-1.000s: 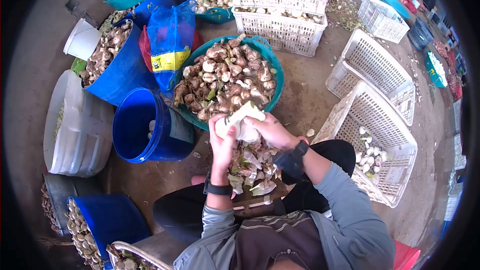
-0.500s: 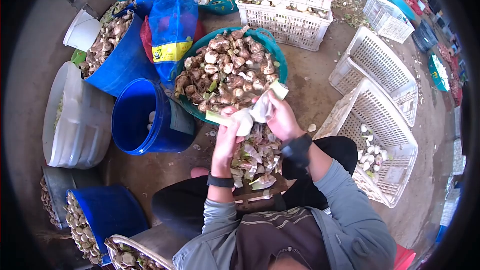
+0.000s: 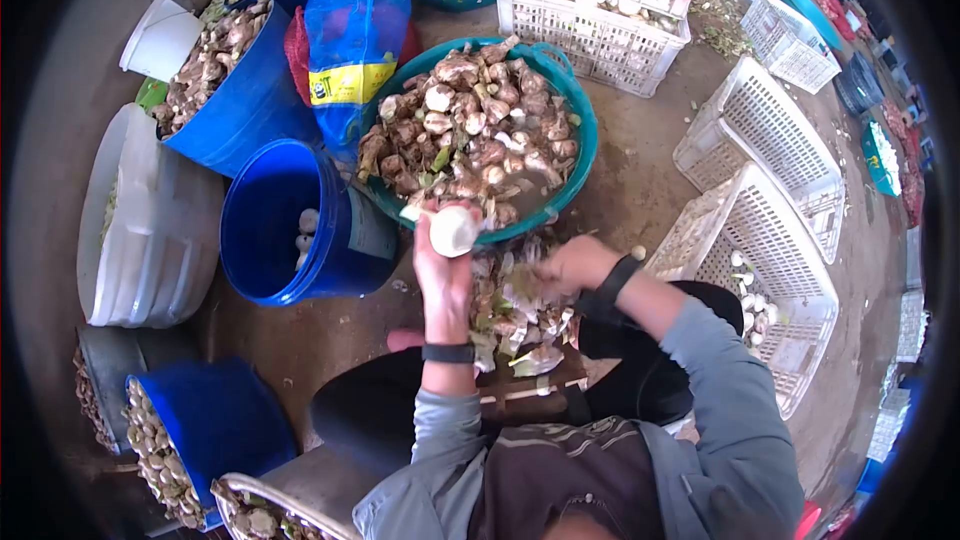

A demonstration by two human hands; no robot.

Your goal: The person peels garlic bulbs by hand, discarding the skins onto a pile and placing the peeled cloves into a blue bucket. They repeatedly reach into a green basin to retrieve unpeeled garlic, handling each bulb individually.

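Observation:
A white peeled garlic bulb (image 3: 455, 232) rests in my left hand (image 3: 443, 275), whose fingers are wrapped round it at the near rim of the green tub (image 3: 583, 155). The tub is heaped with unpeeled garlic bulbs (image 3: 470, 120) with brownish skins. My right hand (image 3: 582, 265) hangs lower, to the right, over a pile of garlic skins (image 3: 530, 325) between my knees. Its fingers are smeared by motion; pale skin shows beside them, and I cannot tell whether they hold it.
A blue bucket (image 3: 330, 285) with a few white bulbs stands to the left. White crates (image 3: 785, 285) are at the right, the near one holding peeled garlic (image 3: 757, 310). Stacked crates (image 3: 590, 45) stand behind the tub. More blue barrels (image 3: 235, 130) of garlic line the left.
My hands have come apart. The right one has moved down over the skins; the left has shifted slightly left with the bulb, now without its loose outer skin.

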